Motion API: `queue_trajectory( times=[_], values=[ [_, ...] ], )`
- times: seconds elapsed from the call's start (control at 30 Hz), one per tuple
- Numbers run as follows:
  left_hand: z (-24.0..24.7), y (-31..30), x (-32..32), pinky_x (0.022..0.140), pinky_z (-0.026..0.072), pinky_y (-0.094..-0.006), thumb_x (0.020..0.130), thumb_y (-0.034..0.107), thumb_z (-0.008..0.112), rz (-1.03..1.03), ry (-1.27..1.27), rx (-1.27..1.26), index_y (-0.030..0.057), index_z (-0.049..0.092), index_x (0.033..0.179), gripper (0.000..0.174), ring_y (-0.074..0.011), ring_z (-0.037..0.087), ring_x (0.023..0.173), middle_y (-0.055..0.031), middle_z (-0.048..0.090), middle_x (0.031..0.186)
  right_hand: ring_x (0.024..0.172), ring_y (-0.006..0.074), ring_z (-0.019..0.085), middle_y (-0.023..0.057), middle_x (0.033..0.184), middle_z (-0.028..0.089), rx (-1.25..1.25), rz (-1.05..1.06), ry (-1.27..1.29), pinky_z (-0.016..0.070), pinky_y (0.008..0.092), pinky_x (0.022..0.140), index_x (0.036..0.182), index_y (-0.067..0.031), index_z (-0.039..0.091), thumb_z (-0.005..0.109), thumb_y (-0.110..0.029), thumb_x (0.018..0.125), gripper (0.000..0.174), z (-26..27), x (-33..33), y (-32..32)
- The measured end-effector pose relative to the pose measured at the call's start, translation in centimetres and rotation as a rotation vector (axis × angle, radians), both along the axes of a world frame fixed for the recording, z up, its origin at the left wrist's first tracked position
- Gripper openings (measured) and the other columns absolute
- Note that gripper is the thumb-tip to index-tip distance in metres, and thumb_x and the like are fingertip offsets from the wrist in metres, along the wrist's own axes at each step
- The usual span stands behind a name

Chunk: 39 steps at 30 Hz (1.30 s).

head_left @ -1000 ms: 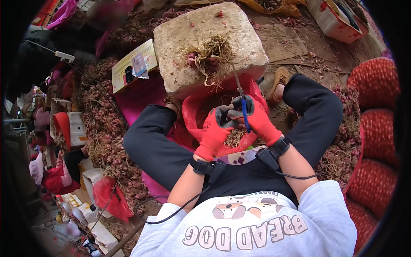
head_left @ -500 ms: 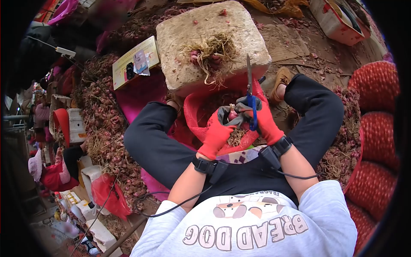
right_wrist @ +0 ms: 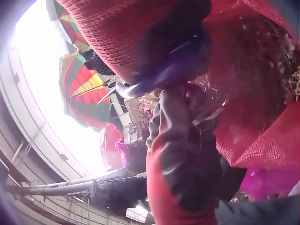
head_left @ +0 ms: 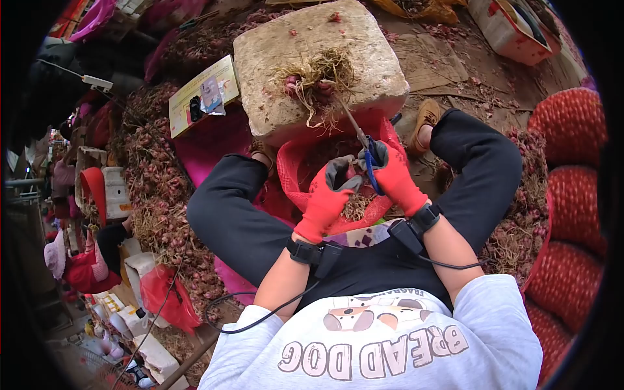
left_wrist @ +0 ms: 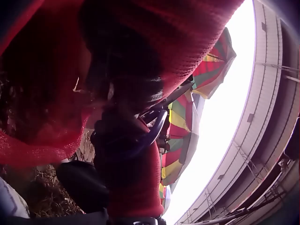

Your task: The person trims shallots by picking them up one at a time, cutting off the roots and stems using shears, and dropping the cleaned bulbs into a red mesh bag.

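Both hands wear red gloves with grey palms, close together over a red mesh bag (head_left: 292, 175) between the knees. The left hand (head_left: 326, 198) holds a small reddish-purple onion (head_left: 351, 171) in its fingers; the onion (right_wrist: 196, 96) also shows in the right wrist view. The right hand (head_left: 398, 179) grips blue-handled scissors (head_left: 370, 166), their blades pointing away toward the pale block (head_left: 318, 39). On that block lies a bunch of onions with dry roots and stems (head_left: 318, 81). In the left wrist view the scissors' blue handle (left_wrist: 157, 133) curves beside the right glove.
A yellowish box (head_left: 205, 97) with a dark item and papers stands left of the block. Piled onions (head_left: 156, 188) lie at the left. Filled red mesh sacks (head_left: 572, 201) line the right side, and a white crate (head_left: 507, 32) is at the upper right. Another person sits far left.
The scissors swung from upright half a second ago to a tilt toward the upper left. The onion, plainly visible then, is now partly covered by the fingers.
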<state>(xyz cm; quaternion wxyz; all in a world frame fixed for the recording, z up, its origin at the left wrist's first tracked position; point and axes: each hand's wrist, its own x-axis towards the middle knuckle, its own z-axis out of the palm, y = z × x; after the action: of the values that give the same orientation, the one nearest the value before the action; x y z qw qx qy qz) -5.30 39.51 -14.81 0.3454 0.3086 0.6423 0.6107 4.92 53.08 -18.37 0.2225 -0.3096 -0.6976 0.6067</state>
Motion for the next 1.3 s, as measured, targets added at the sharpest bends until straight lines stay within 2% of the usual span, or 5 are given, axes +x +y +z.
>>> queue_trajectory(
  times=[0.4, 0.6, 0.97, 1.07, 1.3],
  values=[
    [0.7, 0.1, -1.8, 0.085, 0.0440, -0.0209, 0.086, -0.002, 0.057, 0.015, -0.283, 0.030, 0.0018, 0.054, 0.121, 0.035, -0.0060, 0.053, 0.096, -0.0004, 0.059, 0.107, 0.087, 0.0157, 0.063, 0.0053, 0.097, 0.064, -0.487, 0.012, 0.263, 0.0488, 0.0270, 0.082, 0.108, 0.0009, 0.058, 0.064, -0.005, 0.084, 0.025, 5.8, 0.4, 0.8],
    [1.2, 0.4, -1.4, 0.088, 0.0430, -0.0238, 0.086, -0.004, 0.055, -0.027, -0.121, 0.103, 0.0008, 0.054, 0.118, 0.032, -0.0087, 0.053, 0.099, -0.0018, 0.058, 0.110, 0.073, 0.0060, 0.056, 0.0035, 0.098, 0.062, -0.660, 0.005, 0.240, 0.0450, 0.0204, 0.061, 0.110, -0.0005, 0.058, 0.067, -0.009, 0.084, 0.029, 5.0, 0.6, 2.6],
    [0.3, 0.2, -1.0, 0.081, 0.0478, -0.0275, 0.077, 0.005, 0.066, -0.106, 0.262, -0.011, 0.0022, 0.056, 0.109, 0.034, -0.0166, 0.061, 0.087, -0.0086, 0.060, 0.097, 0.072, 0.0084, 0.058, 0.0021, 0.083, 0.063, -0.442, 0.341, 0.061, 0.0478, 0.0248, 0.065, 0.098, -0.0018, 0.061, 0.074, -0.016, 0.077, 0.029, 4.0, 0.5, 1.9],
    [1.2, 0.2, -1.1, 0.082, 0.0464, -0.0260, 0.079, 0.002, 0.062, -0.120, 0.113, 0.011, 0.0026, 0.056, 0.110, 0.032, -0.0128, 0.058, 0.090, -0.0054, 0.060, 0.100, 0.066, 0.0106, 0.059, 0.0037, 0.085, 0.061, -1.001, 0.287, 0.119, 0.0471, 0.0242, 0.055, 0.104, -0.0019, 0.056, 0.068, -0.017, 0.081, 0.030, 2.6, 1.5, 2.7],
    [1.7, 0.4, -1.5, 0.082, 0.0454, -0.0248, 0.079, -0.001, 0.059, -0.239, 0.193, 0.082, 0.0018, 0.055, 0.111, 0.032, -0.0101, 0.056, 0.091, -0.0035, 0.060, 0.103, 0.063, 0.0095, 0.059, 0.0031, 0.081, 0.062, -0.743, 0.333, 0.063, 0.0481, 0.0245, 0.055, 0.100, -0.0022, 0.061, 0.070, -0.017, 0.080, 0.026, 4.6, 1.4, 2.7]
  ],
)
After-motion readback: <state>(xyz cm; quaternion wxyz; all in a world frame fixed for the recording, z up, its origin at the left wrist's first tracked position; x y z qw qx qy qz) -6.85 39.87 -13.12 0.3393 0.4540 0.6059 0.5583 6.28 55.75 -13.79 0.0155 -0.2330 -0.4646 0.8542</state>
